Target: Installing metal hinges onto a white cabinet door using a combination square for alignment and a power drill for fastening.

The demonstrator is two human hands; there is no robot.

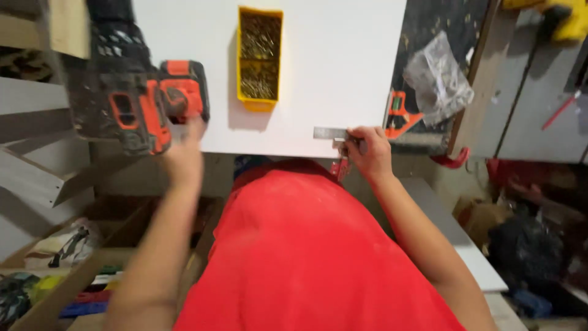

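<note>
We're gripping the orange drill (138,101) in our left hand (184,156), while our right hand (366,150) is pinching the steel ruler (331,133) on the white board (324,67).

The orange-and-black cordless drill (138,98) is smeared by motion blur, its top cut off by the upper edge, and the left hand (184,156) gripping it is blurred too. The right hand (365,150) covers one end of the flat grey metal ruler (331,133). The contents of the yellow plastic bin (260,58) are too small to identify.
</note>
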